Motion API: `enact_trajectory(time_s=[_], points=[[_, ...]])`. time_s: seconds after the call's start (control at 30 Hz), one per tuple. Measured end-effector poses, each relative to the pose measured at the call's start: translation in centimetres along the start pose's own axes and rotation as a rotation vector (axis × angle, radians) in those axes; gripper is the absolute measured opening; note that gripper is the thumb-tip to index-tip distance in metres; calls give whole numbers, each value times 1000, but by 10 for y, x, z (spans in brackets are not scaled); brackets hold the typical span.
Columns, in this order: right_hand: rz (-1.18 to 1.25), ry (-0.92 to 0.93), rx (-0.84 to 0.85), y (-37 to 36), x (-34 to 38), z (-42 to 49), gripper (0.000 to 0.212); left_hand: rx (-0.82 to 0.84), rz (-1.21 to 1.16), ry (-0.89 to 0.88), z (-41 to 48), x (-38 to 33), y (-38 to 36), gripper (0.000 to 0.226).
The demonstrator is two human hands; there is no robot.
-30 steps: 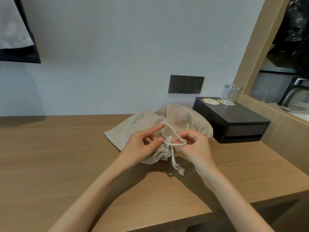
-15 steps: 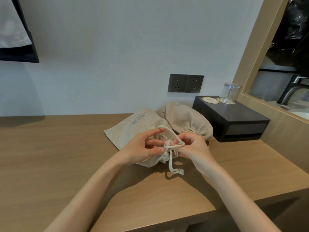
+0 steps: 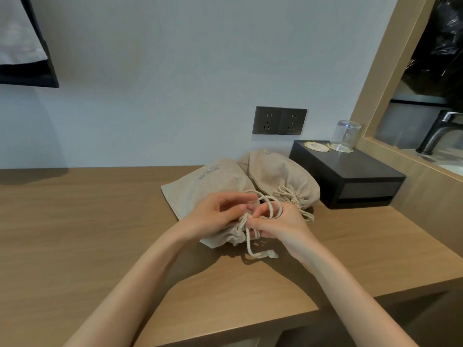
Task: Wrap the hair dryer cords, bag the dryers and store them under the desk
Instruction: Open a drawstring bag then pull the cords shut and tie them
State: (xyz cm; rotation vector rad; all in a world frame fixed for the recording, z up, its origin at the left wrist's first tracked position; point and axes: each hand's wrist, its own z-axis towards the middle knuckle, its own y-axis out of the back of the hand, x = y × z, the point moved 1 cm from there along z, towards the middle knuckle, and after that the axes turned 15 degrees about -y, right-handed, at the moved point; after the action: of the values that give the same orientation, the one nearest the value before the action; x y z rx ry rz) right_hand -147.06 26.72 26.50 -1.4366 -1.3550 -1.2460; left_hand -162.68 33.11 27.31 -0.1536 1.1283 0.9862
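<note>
Head view: your near bag (image 3: 208,186) lies on the wooden desk (image 3: 75,234) just right of the middle of the frame. Its long axis runs from the flat closed end, up and to the left, down to the gathered neck, which points toward the lower edge of the frame, at you. The printed side faces up.

Your left hand (image 3: 215,216) sits on the neck end of this bag with its fingers curled. The thumb and forefinger close on the drawstring (image 3: 268,206) right where the cloth bunches.

Your right hand (image 3: 280,226) meets it from the right. The cord loops over its fingers, and the thumb and fingertip nip it at the same bunched spot, so the two hands touch there. A loose end of the cord hangs below your hands and lies on the desk, its knotted tip pointing right.

The far bag (image 3: 278,176) lies just behind and to the right, touching the near one. Its long axis slants the same way, and its tied neck and cord ends point to the lower right, beside your right hand.

A black box (image 3: 350,176) stands at centre right, close to the far bag. It carries an upturned glass (image 3: 347,135) and a round coaster (image 3: 316,146). A dark double socket (image 3: 279,120) is on the wall above the bags, and a tap (image 3: 438,131) shows at the right edge.
</note>
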Motion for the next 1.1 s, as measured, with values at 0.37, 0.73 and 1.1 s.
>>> enact_trajectory(time_s=[0.37,0.73,1.1], points=[[99,-30,-35,-1,-7,1,15,102,132,-3,-7,7,13,30],[477,-25,154,11,-1,0,32,-125,332,-60,-8,4,16,23],[1057,-223,4,14,-11,-1,19,73,675,-92,-11,18,15,14]])
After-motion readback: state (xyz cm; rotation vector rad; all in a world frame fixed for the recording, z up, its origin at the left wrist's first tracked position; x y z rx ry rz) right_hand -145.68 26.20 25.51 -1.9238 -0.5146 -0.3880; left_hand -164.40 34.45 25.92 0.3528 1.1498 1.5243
